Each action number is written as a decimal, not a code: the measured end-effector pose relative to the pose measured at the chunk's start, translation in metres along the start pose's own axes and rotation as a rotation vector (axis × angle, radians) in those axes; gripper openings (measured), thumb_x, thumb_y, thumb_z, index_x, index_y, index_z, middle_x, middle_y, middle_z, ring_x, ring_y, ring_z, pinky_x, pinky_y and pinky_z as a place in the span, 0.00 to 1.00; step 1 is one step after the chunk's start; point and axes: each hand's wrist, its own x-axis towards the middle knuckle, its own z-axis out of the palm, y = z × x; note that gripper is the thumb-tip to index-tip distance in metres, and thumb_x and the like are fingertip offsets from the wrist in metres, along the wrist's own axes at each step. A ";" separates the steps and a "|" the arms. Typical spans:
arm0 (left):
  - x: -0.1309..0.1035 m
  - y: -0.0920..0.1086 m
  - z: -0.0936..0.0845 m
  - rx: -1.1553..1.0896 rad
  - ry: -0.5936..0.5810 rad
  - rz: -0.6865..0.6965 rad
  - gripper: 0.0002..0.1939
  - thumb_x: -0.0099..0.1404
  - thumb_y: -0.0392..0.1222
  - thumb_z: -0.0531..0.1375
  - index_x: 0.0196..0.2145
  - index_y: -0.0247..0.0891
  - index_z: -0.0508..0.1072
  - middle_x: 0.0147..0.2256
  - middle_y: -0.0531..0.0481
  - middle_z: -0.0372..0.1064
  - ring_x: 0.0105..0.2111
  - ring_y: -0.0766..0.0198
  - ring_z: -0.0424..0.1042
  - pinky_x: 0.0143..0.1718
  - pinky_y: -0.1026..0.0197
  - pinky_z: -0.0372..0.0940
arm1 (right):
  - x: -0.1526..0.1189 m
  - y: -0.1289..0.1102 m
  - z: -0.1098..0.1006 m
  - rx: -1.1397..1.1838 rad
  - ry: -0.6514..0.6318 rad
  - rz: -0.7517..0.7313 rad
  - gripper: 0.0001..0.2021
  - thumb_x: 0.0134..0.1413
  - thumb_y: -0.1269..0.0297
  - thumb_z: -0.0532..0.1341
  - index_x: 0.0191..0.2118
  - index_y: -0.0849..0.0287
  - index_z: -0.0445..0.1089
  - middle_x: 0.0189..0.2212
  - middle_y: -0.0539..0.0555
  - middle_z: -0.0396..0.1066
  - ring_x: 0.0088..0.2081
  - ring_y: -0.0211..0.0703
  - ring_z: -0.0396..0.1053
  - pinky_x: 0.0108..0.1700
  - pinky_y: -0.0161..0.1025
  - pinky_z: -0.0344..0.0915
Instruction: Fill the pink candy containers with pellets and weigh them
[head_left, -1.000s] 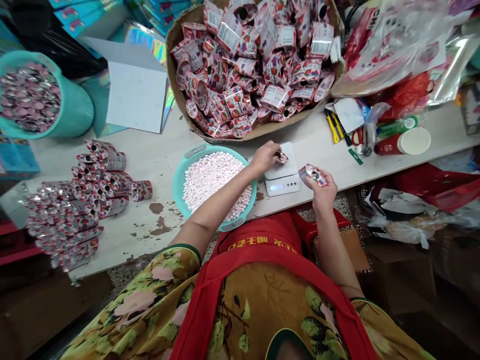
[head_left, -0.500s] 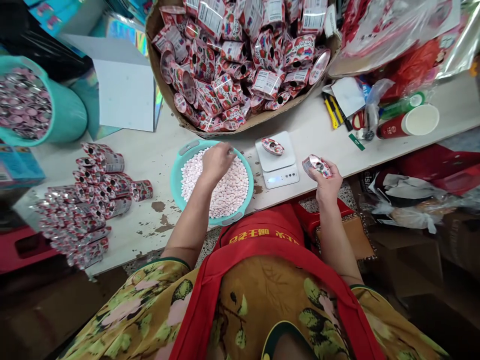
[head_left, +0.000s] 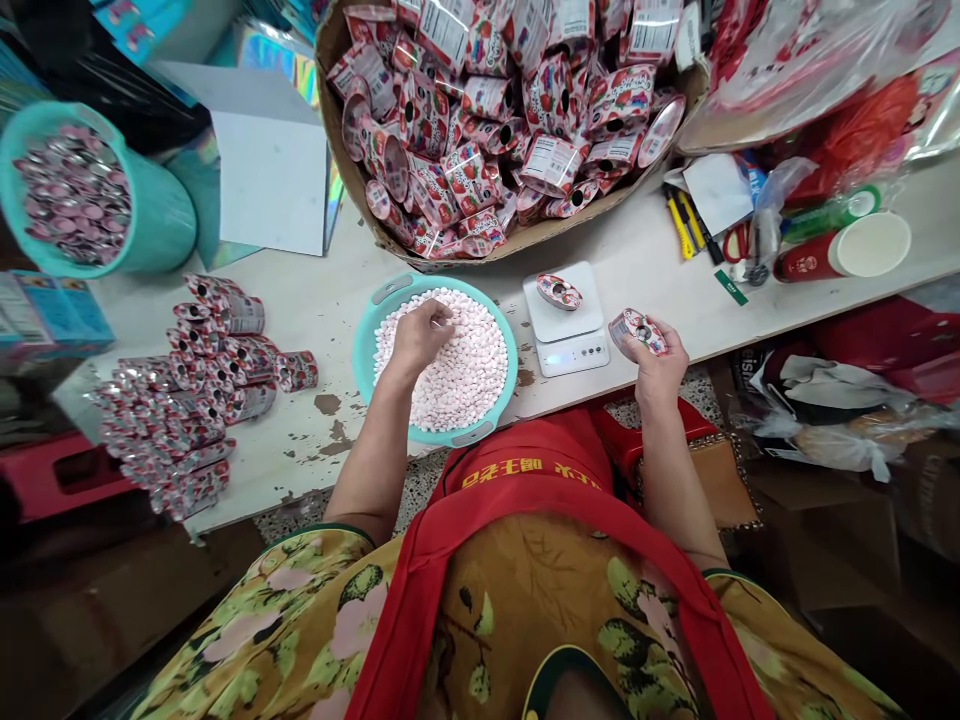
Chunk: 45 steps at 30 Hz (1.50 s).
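Note:
My left hand [head_left: 421, 338] is just above a turquoise basin [head_left: 361, 350] filled with small pale pink candies [head_left: 472, 375]. Its fingertips are pinched together; what sits between them is too small to make out. In my right hand [head_left: 661, 365], off the right side of a white digital scale [head_left: 574, 354], is a small candy packet [head_left: 637, 330] with a strawberry print and a dark hole in its face. A similar packet [head_left: 559, 291] lies on the scale's plate.
Behind the basin stands a cardboard box [head_left: 525, 235] heaped with printed packets. Stacked packets [head_left: 187, 400] stand at the left, below a turquoise bucket [head_left: 161, 215] of pink-and-silver pieces. A yellow cutter [head_left: 681, 225] and a red paper cup [head_left: 814, 258] lie at the right.
My left hand has shifted toward the left side of the basin, and its pinched fingertips show more clearly. My right hand still holds the packet beside the scale. The view has shifted slightly.

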 end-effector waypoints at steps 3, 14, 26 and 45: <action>0.008 0.031 0.020 -0.215 -0.129 0.089 0.07 0.56 0.39 0.62 0.34 0.36 0.73 0.29 0.51 0.71 0.29 0.64 0.69 0.33 0.62 0.63 | 0.002 0.002 -0.001 0.018 0.008 0.003 0.31 0.29 0.60 0.76 0.46 0.61 0.75 0.40 0.52 0.76 0.41 0.44 0.75 0.51 0.46 0.73; 0.077 0.131 0.106 0.279 -0.378 0.558 0.14 0.58 0.31 0.60 0.42 0.37 0.77 0.37 0.45 0.72 0.36 0.57 0.69 0.39 0.57 0.61 | 0.012 0.007 -0.016 0.042 0.032 0.025 0.32 0.30 0.60 0.77 0.47 0.61 0.76 0.39 0.52 0.77 0.42 0.45 0.75 0.51 0.47 0.73; 0.065 0.121 0.101 0.306 -0.195 0.504 0.13 0.69 0.35 0.51 0.43 0.42 0.76 0.48 0.44 0.67 0.52 0.53 0.64 0.46 0.54 0.61 | 0.023 0.006 -0.014 0.029 0.027 0.034 0.30 0.31 0.59 0.76 0.47 0.59 0.75 0.41 0.52 0.77 0.42 0.44 0.75 0.52 0.47 0.73; 0.067 0.115 0.113 0.448 -0.371 0.707 0.26 0.62 0.36 0.64 0.58 0.40 0.69 0.59 0.37 0.64 0.58 0.45 0.62 0.58 0.45 0.57 | 0.020 0.004 -0.008 0.000 0.004 0.006 0.31 0.31 0.57 0.76 0.48 0.59 0.74 0.41 0.52 0.77 0.43 0.46 0.75 0.53 0.49 0.72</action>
